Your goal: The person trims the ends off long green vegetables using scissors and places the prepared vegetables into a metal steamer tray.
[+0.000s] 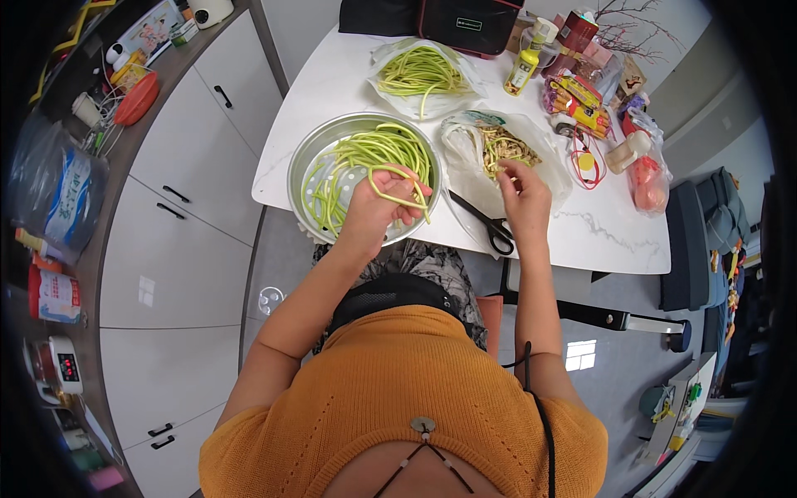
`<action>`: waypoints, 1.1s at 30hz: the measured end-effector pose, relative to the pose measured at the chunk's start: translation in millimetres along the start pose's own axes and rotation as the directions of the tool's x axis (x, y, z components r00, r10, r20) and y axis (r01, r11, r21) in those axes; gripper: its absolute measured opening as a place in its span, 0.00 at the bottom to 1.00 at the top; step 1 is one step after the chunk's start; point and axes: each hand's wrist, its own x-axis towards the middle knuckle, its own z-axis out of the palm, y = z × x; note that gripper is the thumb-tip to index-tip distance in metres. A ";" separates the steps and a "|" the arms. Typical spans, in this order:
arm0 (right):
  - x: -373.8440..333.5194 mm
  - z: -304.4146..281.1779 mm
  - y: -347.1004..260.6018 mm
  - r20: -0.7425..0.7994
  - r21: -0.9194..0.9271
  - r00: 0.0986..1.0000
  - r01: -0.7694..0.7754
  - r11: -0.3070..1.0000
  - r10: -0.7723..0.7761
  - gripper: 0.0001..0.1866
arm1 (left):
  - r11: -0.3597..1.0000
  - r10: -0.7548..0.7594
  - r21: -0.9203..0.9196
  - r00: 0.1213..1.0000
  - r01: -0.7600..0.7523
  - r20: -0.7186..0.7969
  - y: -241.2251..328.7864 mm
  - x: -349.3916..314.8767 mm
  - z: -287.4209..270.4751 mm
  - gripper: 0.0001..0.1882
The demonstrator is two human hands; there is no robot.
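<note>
A looped green stalk (397, 189) is pinched in the left hand (378, 207) above the right edge of the round metal tray (303, 170) of stalks, while the right hand (523, 195) grips a small trimming over the plastic bag of scraps (506, 148), black scissors (486, 222) lying between them on the white table (598, 236).

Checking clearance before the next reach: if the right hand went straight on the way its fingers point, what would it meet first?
The right hand points up-left into the open plastic bag, so it would likely meet the pale trimmings first. Its fingertips seem almost on them already, though depth is hard to judge.
</note>
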 end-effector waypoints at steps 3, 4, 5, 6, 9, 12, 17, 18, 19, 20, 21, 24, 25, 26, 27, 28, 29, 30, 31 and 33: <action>14.8 -3.4 22.9 -0.079 -0.125 0.996 0.033 0.992 -0.043 0.13 | 0.998 0.026 0.065 0.999 -0.024 -0.023 -5.0 1.5 -0.9 0.05; 17.8 -5.4 26.6 -0.117 -0.154 0.991 0.047 0.987 -0.066 0.13 | 0.995 0.025 0.100 0.999 -0.020 -0.047 -3.2 -0.5 2.2 0.05; 19.2 -6.4 29.6 -0.152 -0.180 0.984 0.059 0.982 -0.087 0.13 | 0.990 0.023 0.137 0.997 -0.013 -0.074 -2.4 -1.6 3.2 0.05; 19.7 -7.7 31.8 -0.159 -0.152 0.982 0.072 0.986 -0.097 0.13 | 0.988 0.036 0.155 0.997 -0.024 -0.070 -2.4 -0.6 2.3 0.05; 17.2 -5.1 25.4 -0.104 -0.095 0.992 0.066 0.993 -0.076 0.12 | 0.969 0.090 0.235 0.994 -0.071 -0.068 -7.4 2.0 -0.6 0.05; 6.2 -1.3 21.3 0.053 -0.068 0.998 -0.035 0.997 0.039 0.06 | 0.930 0.169 0.342 0.983 -0.134 -0.076 -10.7 3.0 -2.3 0.05; -22.0 -11.1 11.6 0.402 -0.386 0.897 -0.017 0.922 0.185 0.06 | 0.895 0.210 0.423 0.970 -0.140 -0.124 -11.1 6.3 -7.9 0.05; -27.4 -10.9 17.2 0.420 -0.450 0.890 0.037 0.892 0.175 0.07 | 0.897 0.209 0.419 0.970 -0.139 -0.125 -11.4 7.1 -8.6 0.05; -32.1 -12.5 18.3 0.429 -0.476 0.883 0.042 0.878 0.190 0.09 | 0.899 0.208 0.416 0.970 -0.138 -0.127 -11.5 7.8 -9.4 0.05; -36.7 -14.5 18.3 0.435 -0.503 0.876 0.046 0.863 0.207 0.10 | 0.901 0.206 0.411 0.970 -0.139 -0.125 -11.2 9.0 -10.1 0.05; -40.7 -16.3 18.5 0.441 -0.530 0.869 0.051 0.846 0.224 0.12 | 0.901 0.213 0.409 0.970 -0.148 -0.119 -10.9 10.4 -10.3 0.05; -49.5 -22.5 22.7 0.482 -0.516 0.861 0.129 0.847 0.162 0.17 | 0.902 0.219 0.401 0.969 -0.157 -0.114 -11.9 14.9 -9.2 0.05; -50.8 -24.0 23.6 0.482 -0.518 0.861 0.133 0.845 0.160 0.18 | 0.906 0.212 0.397 0.970 -0.149 -0.118 -13.1 16.7 -9.1 0.05; -51.4 -25.2 24.1 0.480 -0.521 0.863 0.136 0.842 0.157 0.19 | 0.908 0.206 0.394 0.971 -0.144 -0.120 -14.0 18.4 -8.6 0.05; -52.1 -26.6 24.9 0.477 -0.524 0.865 0.140 0.840 0.154 0.20 | 0.907 0.197 0.399 0.973 -0.135 -0.118 -14.8 19.1 -7.6 0.05; -53.7 -27.7 27.3 0.482 -0.517 0.863 0.142 0.844 0.150 0.20 | 0.906 0.187 0.404 0.976 -0.126 -0.115 -15.7 19.9 -6.4 0.04; -55.5 -27.8 30.7 0.487 -0.510 0.861 0.145 0.848 0.145 0.21 | 0.905 0.179 0.409 0.977 -0.118 -0.114 -16.3 20.7 -5.4 0.04; -56.5 -28.1 33.3 0.492 -0.502 0.859 0.149 0.852 0.140 0.22 | 0.907 0.184 0.402 0.977 -0.128 -0.103 -18.1 22.0 -4.9 0.04; -56.2 -28.2 34.8 0.487 -0.501 0.866 0.168 0.849 0.116 0.22 | 0.908 0.189 0.395 0.978 -0.138 -0.093 -21.0 23.9 -5.0 0.04; -56.4 -27.5 36.7 0.479 -0.497 0.875 0.202 0.844 0.072 0.22 | 0.909 0.187 0.393 0.979 -0.140 -0.083 -26.1 26.9 -4.8 0.04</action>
